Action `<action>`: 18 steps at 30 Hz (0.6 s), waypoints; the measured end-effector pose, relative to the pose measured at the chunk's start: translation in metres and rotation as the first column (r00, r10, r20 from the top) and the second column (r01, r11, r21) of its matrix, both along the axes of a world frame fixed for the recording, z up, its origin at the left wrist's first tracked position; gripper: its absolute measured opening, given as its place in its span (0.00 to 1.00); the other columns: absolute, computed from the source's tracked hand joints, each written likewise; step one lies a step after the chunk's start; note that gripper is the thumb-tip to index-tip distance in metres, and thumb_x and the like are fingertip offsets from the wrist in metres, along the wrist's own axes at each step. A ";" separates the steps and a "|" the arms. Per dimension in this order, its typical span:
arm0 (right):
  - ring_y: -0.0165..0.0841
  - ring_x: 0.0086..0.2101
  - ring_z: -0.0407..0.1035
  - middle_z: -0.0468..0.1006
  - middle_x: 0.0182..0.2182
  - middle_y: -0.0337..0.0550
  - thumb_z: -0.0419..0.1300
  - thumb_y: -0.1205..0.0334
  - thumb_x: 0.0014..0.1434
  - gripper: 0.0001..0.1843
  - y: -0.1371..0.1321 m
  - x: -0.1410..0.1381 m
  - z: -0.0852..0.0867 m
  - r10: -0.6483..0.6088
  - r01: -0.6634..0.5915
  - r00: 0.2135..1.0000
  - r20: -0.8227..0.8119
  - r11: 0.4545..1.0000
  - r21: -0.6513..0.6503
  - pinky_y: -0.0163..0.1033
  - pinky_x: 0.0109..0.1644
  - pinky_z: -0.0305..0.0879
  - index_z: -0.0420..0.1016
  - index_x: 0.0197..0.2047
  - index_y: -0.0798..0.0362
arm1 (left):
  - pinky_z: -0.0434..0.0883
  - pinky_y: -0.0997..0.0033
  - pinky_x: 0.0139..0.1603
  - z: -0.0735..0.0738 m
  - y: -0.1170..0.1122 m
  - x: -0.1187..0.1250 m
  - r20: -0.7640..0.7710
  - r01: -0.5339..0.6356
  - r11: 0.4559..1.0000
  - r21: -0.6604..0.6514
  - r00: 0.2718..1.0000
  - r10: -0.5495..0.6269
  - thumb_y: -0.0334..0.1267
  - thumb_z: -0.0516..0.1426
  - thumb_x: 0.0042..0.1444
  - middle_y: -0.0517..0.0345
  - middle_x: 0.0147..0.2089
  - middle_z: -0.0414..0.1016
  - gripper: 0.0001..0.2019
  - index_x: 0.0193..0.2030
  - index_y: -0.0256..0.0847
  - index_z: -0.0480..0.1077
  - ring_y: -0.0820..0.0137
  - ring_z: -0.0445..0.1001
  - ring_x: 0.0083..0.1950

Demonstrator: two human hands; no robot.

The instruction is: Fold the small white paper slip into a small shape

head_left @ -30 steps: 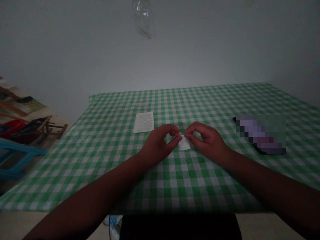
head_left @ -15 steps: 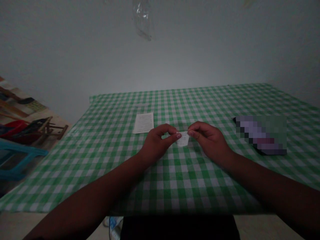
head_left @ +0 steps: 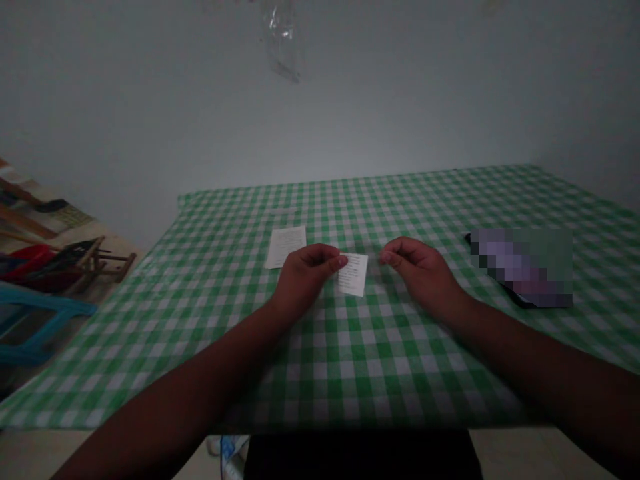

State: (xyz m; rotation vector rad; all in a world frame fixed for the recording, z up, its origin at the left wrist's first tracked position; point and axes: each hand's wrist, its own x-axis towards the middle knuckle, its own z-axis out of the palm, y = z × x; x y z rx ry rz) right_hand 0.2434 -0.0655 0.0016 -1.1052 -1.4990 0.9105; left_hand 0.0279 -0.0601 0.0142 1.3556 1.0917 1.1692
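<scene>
At far left, on the floor beyond the bench, stand a blue plastic stool [head_left: 40,320], a red plastic item [head_left: 30,260] and a small wooden rack [head_left: 95,257]. A clear plastic bag [head_left: 283,40] hangs high on the pale wall [head_left: 150,120] beyond the bench.

The bench [head_left: 400,380] is covered with a green-and-white gingham cloth. On it, towards the far left, lies a white printed paper sheet [head_left: 285,247], just beyond the left hand [head_left: 305,280]. The left hand's thumb and fingers pinch the left edge of a small white paper slip [head_left: 354,275], which sits near the middle of the bench, well apart from its near and far edges. The slip's long axis runs near to far, with its far end leaning slightly right, and fine printed lines cross it.

The right hand [head_left: 420,273] is apart from the left and holds nothing. Its loosely curled fingers [head_left: 393,257] are near the slip's right edge, with a strip of cloth between them. Further right, a dark, flat object [head_left: 520,267] rests on the cloth, too pixelated to identify.
</scene>
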 end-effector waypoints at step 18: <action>0.34 0.37 0.69 0.73 0.33 0.40 0.58 0.63 0.64 0.04 -0.007 -0.003 0.006 0.159 -0.281 0.922 0.354 0.902 0.327 0.44 0.43 0.67 0.73 0.36 0.48 | 0.71 0.68 0.44 0.008 -0.008 -0.006 -0.531 0.259 0.847 0.465 0.847 0.033 0.39 0.65 0.55 0.61 0.36 0.78 0.11 0.43 0.41 0.71 0.71 0.77 0.38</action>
